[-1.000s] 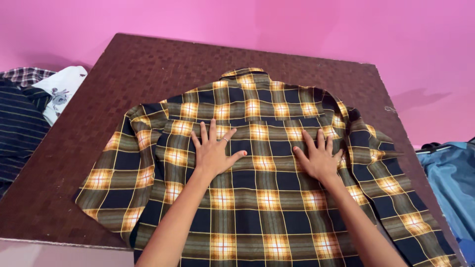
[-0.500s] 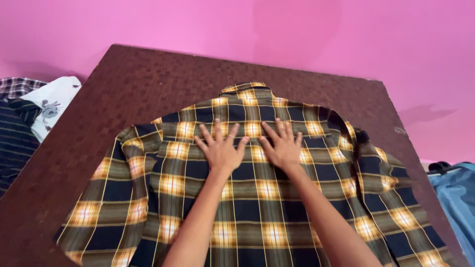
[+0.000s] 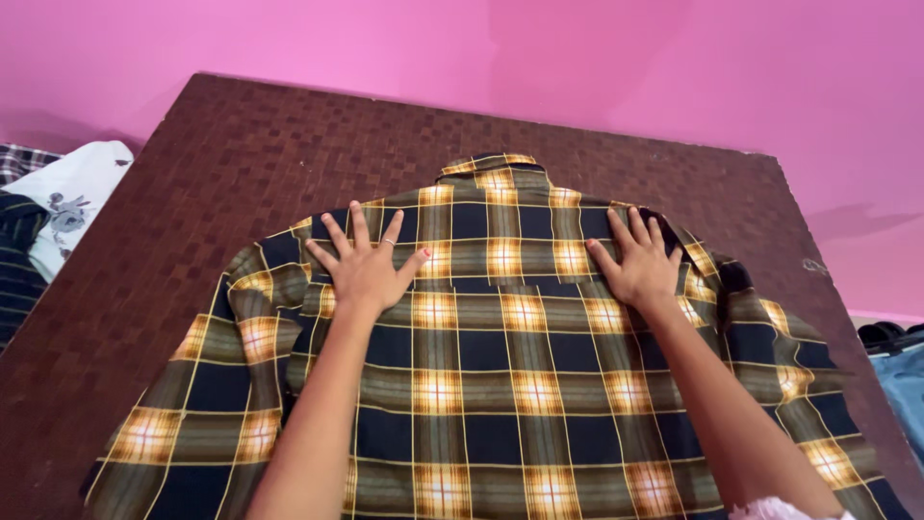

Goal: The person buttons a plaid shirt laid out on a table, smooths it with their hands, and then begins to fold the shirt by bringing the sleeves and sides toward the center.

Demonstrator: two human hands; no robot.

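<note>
The plaid shirt [image 3: 481,385] lies spread back-up; both hands, left hand [image 3: 366,265] and right hand [image 3: 635,260], press open-palmed on its shoulders, gripping nothing; sleeves unfolded.

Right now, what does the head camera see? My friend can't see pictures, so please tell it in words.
Two bare hands, the left hand and the right hand, press flat on a dark plaid shirt with yellow squares, spread back-up on a brown table. Behind is a pink wall.

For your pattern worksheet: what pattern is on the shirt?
Plaid, dark navy with yellow-orange checks, on the shirt; head view.
</note>
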